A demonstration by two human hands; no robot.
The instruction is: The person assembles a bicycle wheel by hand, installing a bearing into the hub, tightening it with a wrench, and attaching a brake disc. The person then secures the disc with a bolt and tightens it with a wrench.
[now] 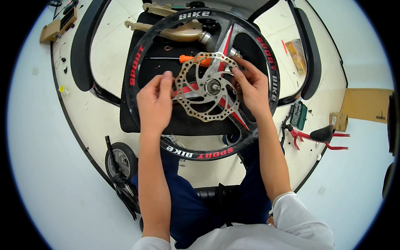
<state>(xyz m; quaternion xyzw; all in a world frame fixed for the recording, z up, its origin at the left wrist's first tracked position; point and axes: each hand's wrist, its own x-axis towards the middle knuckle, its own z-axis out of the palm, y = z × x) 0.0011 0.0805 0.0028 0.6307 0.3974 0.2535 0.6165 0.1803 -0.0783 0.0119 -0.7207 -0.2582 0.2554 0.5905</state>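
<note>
A silver brake disc [186, 106] with a perforated rim lies over the hub axle [214, 87] of a black wheel [134, 73] with three red-and-silver spokes. My left hand [156, 100] is at the disc's left edge, thumb and fingers pinched together there. On the opposite side, my right hand [253, 87] grips the upper right edge between thumb and fingers. Whether the disc sits flush on the hub cannot be made out. The wheel rests across a black chair seat [129, 112]. Behind its spokes lies a screwdriver [185, 58] with an orange handle.
A cream-gold fork [179, 33] lies on the seat's far part. Armrests [82, 58] flank the wheel. On the floor are a small wheel [121, 160] at left, and a red frame [300, 134], green case [299, 116] and cardboard box [338, 121] at right.
</note>
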